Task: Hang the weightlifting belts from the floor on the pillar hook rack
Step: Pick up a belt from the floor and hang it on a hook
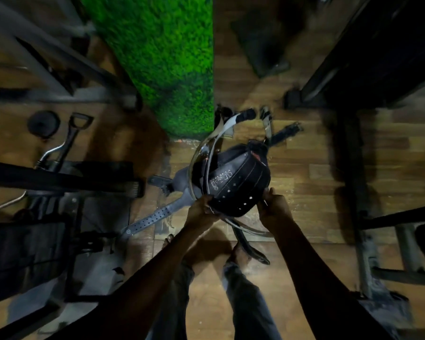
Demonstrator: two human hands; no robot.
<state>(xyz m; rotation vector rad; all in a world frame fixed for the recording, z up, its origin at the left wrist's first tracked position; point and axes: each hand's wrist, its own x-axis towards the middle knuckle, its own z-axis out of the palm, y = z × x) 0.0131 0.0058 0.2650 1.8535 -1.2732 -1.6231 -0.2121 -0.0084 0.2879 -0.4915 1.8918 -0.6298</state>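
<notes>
The person is standing over the wood-plank floor (pixel 304 173) and holding a bundle of belts in front of the foot of the green turf-covered pillar (pixel 157 57). The outermost is a wide black stitched leather weightlifting belt (pixel 236 185) with rows of punched holes, bowed into a loop. The left hand (pixel 201 207) is curling round the near left edge of that loop, and the right hand (pixel 274 204) is gripping its near right edge, both sets of fingers closed on the leather.

Paler straps are standing up out of the bundle, and a narrow dark strap end (pixel 250 246) is dangling below it between the person's feet. A long grey perforated belt (pixel 152 217) is lying on the floor to the left; whether it is touching the bundle is hard to tell.

The leather looks thick and stiff, likely springing back toward its curve, and several belts together should feel fairly heavy. Loose tails may swing or snag. Holding the wide back section with both hands seems soundest; the hook rack is not in view.
</notes>
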